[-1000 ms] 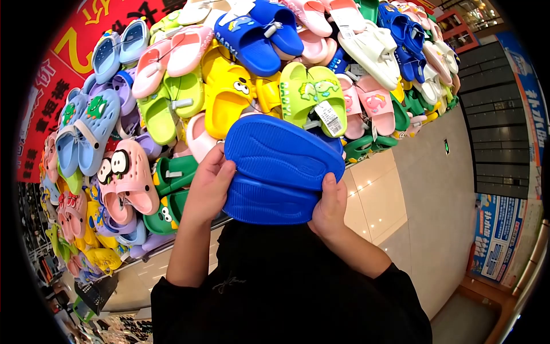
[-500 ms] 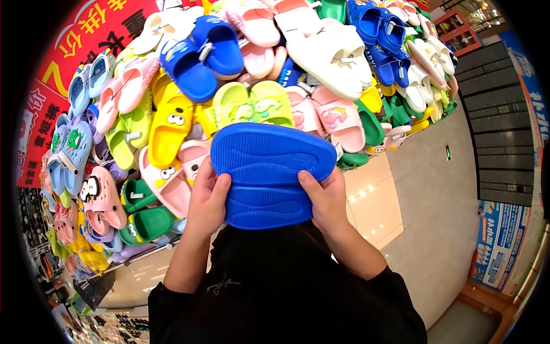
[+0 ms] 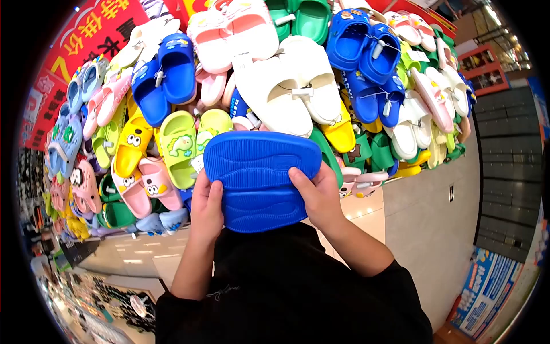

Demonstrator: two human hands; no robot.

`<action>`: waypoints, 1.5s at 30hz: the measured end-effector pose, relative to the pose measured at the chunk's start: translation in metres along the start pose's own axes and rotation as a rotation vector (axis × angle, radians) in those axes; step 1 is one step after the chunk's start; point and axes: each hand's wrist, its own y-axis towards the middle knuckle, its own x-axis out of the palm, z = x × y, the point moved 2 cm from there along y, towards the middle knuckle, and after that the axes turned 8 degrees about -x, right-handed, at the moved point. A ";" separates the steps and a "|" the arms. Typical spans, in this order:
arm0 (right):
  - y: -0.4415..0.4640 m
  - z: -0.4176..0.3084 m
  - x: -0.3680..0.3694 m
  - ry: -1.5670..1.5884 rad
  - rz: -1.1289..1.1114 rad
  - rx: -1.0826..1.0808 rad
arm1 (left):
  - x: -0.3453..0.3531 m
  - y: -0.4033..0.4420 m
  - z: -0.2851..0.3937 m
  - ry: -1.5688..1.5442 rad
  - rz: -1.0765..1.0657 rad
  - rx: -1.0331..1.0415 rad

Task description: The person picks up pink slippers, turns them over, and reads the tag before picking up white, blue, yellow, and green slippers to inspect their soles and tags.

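A pair of blue slippers (image 3: 258, 183) is held up before me, soles facing me, one above the other. Their ribbed undersides show wavy lines; the straps are out of sight behind them. My left hand (image 3: 207, 203) grips the left ends, thumb on the sole edge and fingers behind. On the right side my right hand (image 3: 318, 192) pinches the other ends, its thumb pressed on the upper sole. Just beyond the pair lie lime-green slippers (image 3: 179, 146) with a cartoon figure and large white slippers (image 3: 286, 86).
A heaped display of slippers and clogs fills the far side, including blue clogs (image 3: 349, 37) and yellow slippers (image 3: 133, 143). Red signs (image 3: 94, 34) stand at the left back. Tiled floor (image 3: 427, 229) runs along the right, beside a dark shutter (image 3: 504, 166) and a blue poster (image 3: 487, 292).
The view has shifted, so the display appears nearer and displaced. Both hands keep hold of the blue slippers, which sit slightly further left in view and are tilted a little differently.
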 end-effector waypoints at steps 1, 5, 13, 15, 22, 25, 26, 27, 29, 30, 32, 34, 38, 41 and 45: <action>0.003 -0.002 -0.002 0.001 -0.024 0.013 | 0.002 0.000 -0.002 -0.001 0.008 0.024; 0.018 0.000 -0.008 0.038 -0.088 0.017 | 0.003 -0.002 -0.001 0.023 0.047 0.079; 0.028 0.012 0.001 0.154 -0.154 0.156 | -0.012 -0.002 -0.006 0.035 0.075 0.140; 0.032 0.013 0.004 0.112 -0.161 0.152 | -0.014 -0.002 -0.010 0.018 0.096 0.137; 0.035 0.019 0.037 0.069 -0.162 0.141 | -0.044 -0.012 -0.004 -0.029 0.114 0.158; 0.027 0.023 0.059 0.072 -0.153 0.113 | -0.063 -0.017 0.003 -0.032 0.110 0.159; 0.024 0.023 0.066 0.038 -0.164 0.095 | -0.070 -0.016 0.006 -0.044 0.118 0.159; 0.022 0.024 0.074 0.000 -0.176 0.080 | -0.078 -0.015 0.007 -0.052 0.104 0.165; 0.019 0.034 0.087 -0.036 -0.172 0.037 | -0.094 -0.017 0.005 -0.037 0.095 0.157; 0.017 0.039 0.093 -0.059 -0.174 0.003 | -0.102 -0.018 0.004 -0.050 0.095 0.153; 0.014 0.047 0.108 -0.079 -0.142 0.025 | -0.118 -0.018 0.007 -0.062 0.027 0.143; 0.011 0.055 0.122 -0.088 -0.103 0.044 | -0.129 -0.020 0.013 -0.072 0.042 0.118; -0.001 0.057 0.143 -0.069 -0.107 0.052 | -0.154 -0.024 0.020 -0.142 0.097 -0.066; -0.011 0.059 0.157 -0.005 -0.163 0.056 | -0.169 -0.026 0.028 -0.264 0.045 -0.142; -0.026 0.066 0.163 0.103 -0.276 0.055 | -0.180 -0.028 0.036 -0.365 0.053 -0.183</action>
